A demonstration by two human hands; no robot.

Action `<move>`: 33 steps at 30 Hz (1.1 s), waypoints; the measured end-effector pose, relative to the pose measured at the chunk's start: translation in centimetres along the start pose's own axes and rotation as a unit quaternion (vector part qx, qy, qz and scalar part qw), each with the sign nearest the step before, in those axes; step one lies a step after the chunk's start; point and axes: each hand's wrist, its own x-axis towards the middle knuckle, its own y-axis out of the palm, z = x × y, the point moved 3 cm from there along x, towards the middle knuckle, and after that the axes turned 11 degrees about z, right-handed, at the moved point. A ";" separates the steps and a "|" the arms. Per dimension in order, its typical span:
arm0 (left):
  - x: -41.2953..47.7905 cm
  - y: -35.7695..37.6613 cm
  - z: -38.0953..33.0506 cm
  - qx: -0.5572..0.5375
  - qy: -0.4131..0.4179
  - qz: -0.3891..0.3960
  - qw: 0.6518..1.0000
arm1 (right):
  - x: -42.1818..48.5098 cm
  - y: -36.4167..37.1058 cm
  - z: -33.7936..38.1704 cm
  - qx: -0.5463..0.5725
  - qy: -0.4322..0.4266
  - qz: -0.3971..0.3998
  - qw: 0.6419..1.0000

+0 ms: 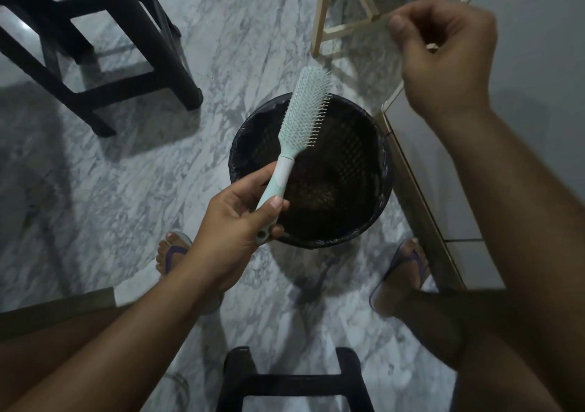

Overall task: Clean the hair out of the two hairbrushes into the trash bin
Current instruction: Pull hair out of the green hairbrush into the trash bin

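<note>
Seemingly midway: left hand (234, 218) gripping one mint hairbrush (304, 110) by handle, holding head over trash bin (236, 158) at frame centre, bristles looking mostly bare. Right hand (443, 53) hovering upper right, fingers curling in against thumb; any strand pinched too fine to tell. Counting: one brush showing, second not in view, likely remaining; one bin; two hands.
</note>
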 end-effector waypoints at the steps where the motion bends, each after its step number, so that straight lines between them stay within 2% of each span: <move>1: 0.0 0.0 0.0 0.009 0.000 -0.002 1.000 | -0.3 0.5 0.9 0.002 -0.022 0.040 0.999; 3: 0.0 0.2 -0.1 0.026 -0.001 -0.006 1.000 | -1.8 2.5 2.7 -0.022 -0.071 0.161 0.984; 5: -0.1 0.3 -0.3 0.034 0.001 -0.008 0.999 | -3.5 4.7 3.8 -0.115 -0.111 0.261 0.952; 7: -0.2 0.4 -0.4 0.045 0.010 -0.014 0.999 | -4.0 5.8 4.1 -0.177 -0.140 0.280 0.933; 10: -0.2 0.5 -0.7 0.064 0.022 -0.016 0.998 | -4.1 5.9 4.5 -0.188 -0.164 0.267 0.931; 13: -0.1 0.4 -0.8 0.037 0.018 -0.005 0.999 | -4.3 6.2 4.9 -0.147 -0.184 0.232 0.944; 16: -0.2 0.4 -0.4 0.029 0.011 0.004 0.999 | -3.3 5.0 4.4 -0.067 -0.145 0.158 0.974; 19: -0.3 0.5 -0.1 -0.011 0.001 0.019 1.000 | -1.7 3.1 3.2 -0.039 -0.092 0.105 0.989; 25: -0.2 0.4 -0.2 -0.122 -0.029 0.027 0.992 | 0.4 -0.9 -0.8 -0.015 -0.003 -0.039 0.999; 27: -0.1 0.4 -0.3 -0.123 -0.028 0.030 0.992 | 0.3 -0.8 -1.1 0.000 -0.001 -0.045 0.999; 28: -0.1 0.4 -0.3 -0.116 -0.028 0.030 0.992 | 0.1 -0.2 -0.4 0.014 -0.010 -0.017 1.000; 30: -0.1 0.4 -0.2 -0.088 -0.027 0.027 0.995 | -1.0 1.8 1.7 0.019 -0.047 0.100 0.994; 33: -0.3 0.5 -0.1 -0.027 -0.015 0.030 0.999 | -3.2 4.6 4.4 -0.144 -0.121 0.275 0.943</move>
